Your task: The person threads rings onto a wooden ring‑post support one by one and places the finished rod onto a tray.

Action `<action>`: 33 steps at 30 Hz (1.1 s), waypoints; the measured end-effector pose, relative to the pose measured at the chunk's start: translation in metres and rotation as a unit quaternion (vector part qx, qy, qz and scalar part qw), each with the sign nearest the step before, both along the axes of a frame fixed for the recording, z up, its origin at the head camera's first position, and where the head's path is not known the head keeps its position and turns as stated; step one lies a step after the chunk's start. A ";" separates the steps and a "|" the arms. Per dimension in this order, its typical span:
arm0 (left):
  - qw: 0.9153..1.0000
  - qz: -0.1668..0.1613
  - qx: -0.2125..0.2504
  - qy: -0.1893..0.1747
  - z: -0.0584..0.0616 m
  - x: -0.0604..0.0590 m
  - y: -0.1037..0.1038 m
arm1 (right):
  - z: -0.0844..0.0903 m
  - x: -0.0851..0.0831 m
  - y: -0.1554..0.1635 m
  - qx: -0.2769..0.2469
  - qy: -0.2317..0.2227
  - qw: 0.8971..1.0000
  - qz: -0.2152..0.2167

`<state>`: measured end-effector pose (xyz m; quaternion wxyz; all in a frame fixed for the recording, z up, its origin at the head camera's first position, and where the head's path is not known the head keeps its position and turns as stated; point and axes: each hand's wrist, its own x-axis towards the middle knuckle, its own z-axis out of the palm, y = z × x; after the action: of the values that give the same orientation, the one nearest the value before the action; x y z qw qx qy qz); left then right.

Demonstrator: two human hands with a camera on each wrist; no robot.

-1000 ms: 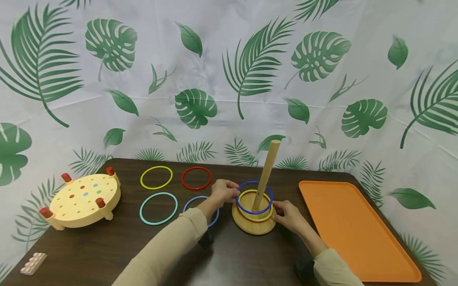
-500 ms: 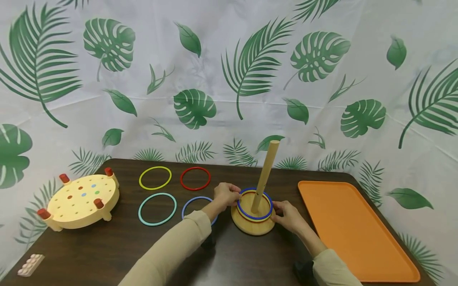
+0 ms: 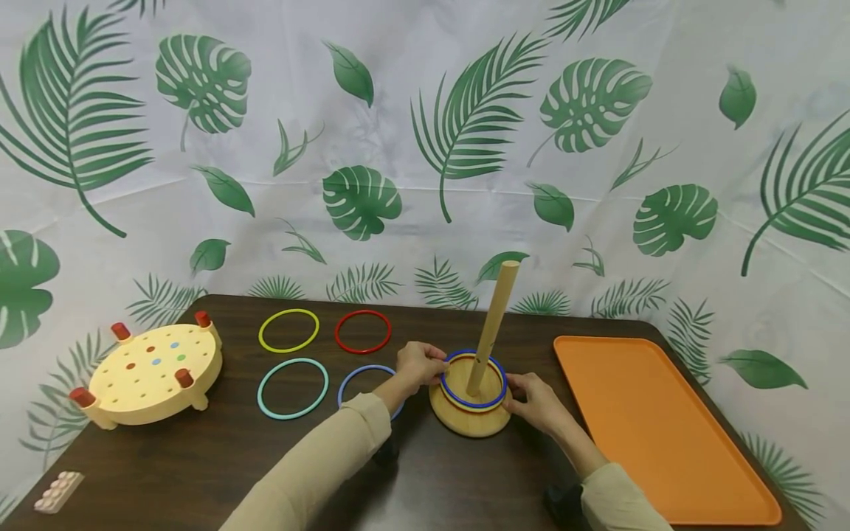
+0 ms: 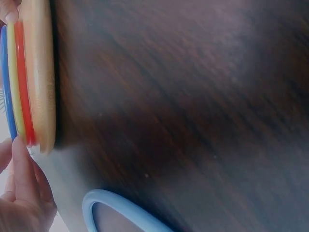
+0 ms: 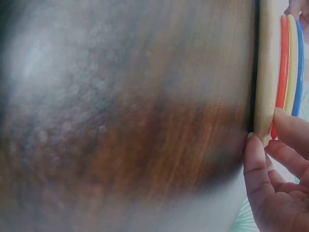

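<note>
A wooden stand, with a round base (image 3: 466, 428) and a tilted-looking post (image 3: 493, 328), stands on the table in the head view. A red ring (image 4: 23, 87), a yellow ring (image 4: 14, 84) and a dark blue ring (image 4: 7, 87) lie stacked around the post, blue on top. My left hand (image 3: 418, 366) pinches the blue ring's left side between thumb and fingers. On the opposite side, my right hand (image 3: 538, 400) grips the base's rim, thumb near the tabletop and fingers against the stacked rings, as the right wrist view shows.
Left of the stand lie a yellow ring (image 3: 289, 310), a red ring (image 3: 363, 310), a turquoise ring (image 3: 292, 360) and a light blue ring (image 3: 369, 367). An orange tray (image 3: 664, 428) is at the right. A round pegged board (image 3: 156, 376) and a small pink block (image 3: 59, 492) are at the left.
My left hand has lowered the dark blue ring around the post onto the yellow and red rings. It has stayed there since half a second ago. The right hand has hardly moved.
</note>
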<state>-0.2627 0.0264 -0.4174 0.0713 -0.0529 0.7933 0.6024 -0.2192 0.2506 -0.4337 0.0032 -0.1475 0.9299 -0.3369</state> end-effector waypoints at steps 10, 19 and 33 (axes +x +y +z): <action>0.999 -0.040 0.018 0.012 0.008 0.005 -0.017 | -0.003 0.001 0.001 0.003 -0.002 1.000 -0.001; 0.996 -0.067 -0.053 0.039 0.020 0.000 -0.064 | -0.001 0.000 0.003 0.010 0.004 1.000 0.003; 0.983 -0.079 -0.163 0.022 0.019 -0.003 -0.121 | -0.003 -0.001 0.004 0.008 0.012 1.000 0.010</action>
<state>-0.2658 -0.0951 -0.3981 0.0916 0.0120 0.8841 0.4581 -0.2205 0.2541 -0.4370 -0.0032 -0.1610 0.9310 -0.3276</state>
